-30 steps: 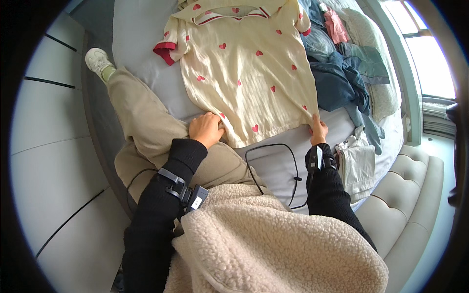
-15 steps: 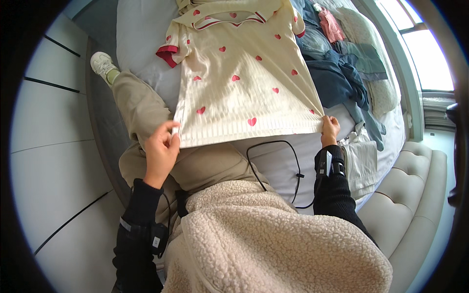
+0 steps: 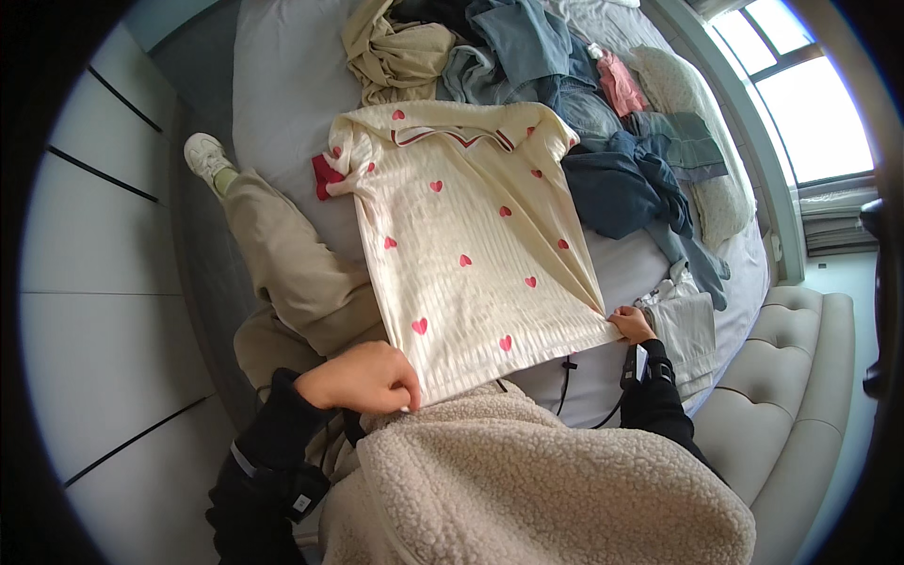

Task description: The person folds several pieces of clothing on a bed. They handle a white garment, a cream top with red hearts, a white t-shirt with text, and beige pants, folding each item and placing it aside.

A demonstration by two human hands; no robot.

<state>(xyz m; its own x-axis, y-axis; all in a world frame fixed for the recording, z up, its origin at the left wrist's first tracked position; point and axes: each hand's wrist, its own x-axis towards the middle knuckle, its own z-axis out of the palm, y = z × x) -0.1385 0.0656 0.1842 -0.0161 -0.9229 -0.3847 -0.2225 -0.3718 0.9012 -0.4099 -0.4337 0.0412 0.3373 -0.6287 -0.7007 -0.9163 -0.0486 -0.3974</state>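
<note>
A cream short-sleeved shirt with red hearts, a striped V-neck trim and a red left cuff is spread out before me, its collar away from me. My left hand is closed on the left corner of the hem, close to my fleece front. The right hem corner is pinched in my right hand, which is farther out over the bed. Between the two hands the hem runs slanted and fairly straight. Folds fan from the right corner up the shirt.
Beyond the shirt lie beige clothing, denim and a dark blue garment on the white-sheeted bed. A folded white garment is beside my right hand. A black cable runs under the hem. At right stands a padded headboard.
Both hands have drawn the hem toward me, the left one farther, down to my lap. The whole shirt has slid closer and its collar end now lies flatter, uncovering the clothes behind it.
</note>
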